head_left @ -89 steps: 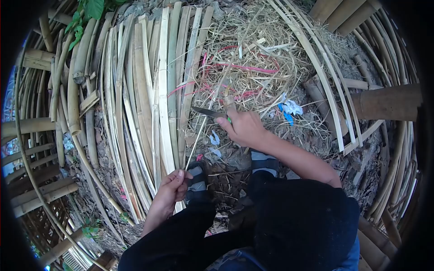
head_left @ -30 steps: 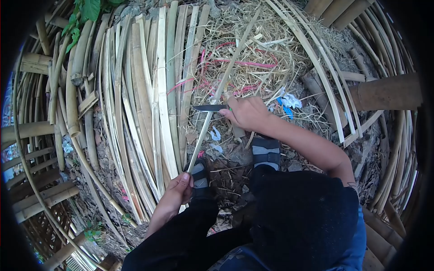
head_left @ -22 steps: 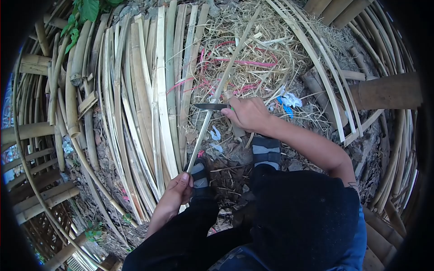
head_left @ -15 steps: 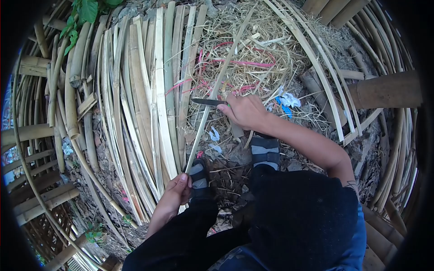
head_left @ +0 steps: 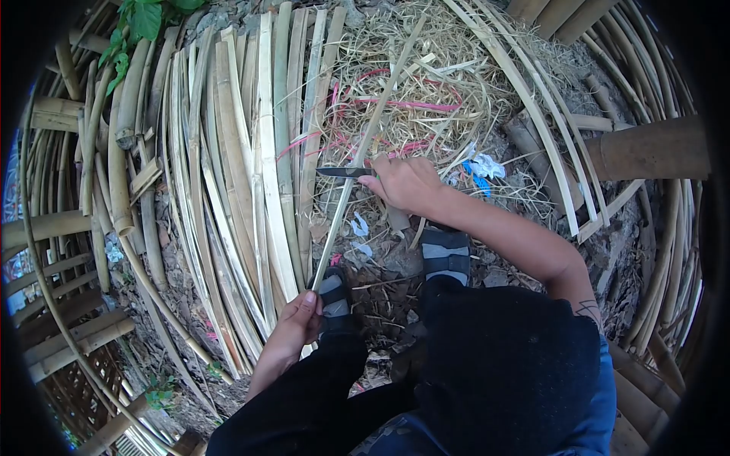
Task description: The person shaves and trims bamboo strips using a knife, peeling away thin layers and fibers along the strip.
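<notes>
My left hand pinches the lower end of a long thin bamboo strip, beside my left shoe. The strip slants up and away over a heap of shavings. My right hand is closed round the handle of a knife, whose dark blade points left and lies across the strip. Most of the handle is hidden in my fingers. Left of the strip, many split bamboo slats lie side by side on the ground.
Pale curved strips lie at the right, near a thick bamboo pole. Blue and white scraps rest beside the shavings. Both shoes stand on leaf-littered ground. More bamboo poles are at the far left, below green leaves.
Since the oldest frame, the strip's wider part has come under the blade and my right hand has risen slightly. More recently the knife and right hand have shifted a little left; my left hand keeps its pinch.
</notes>
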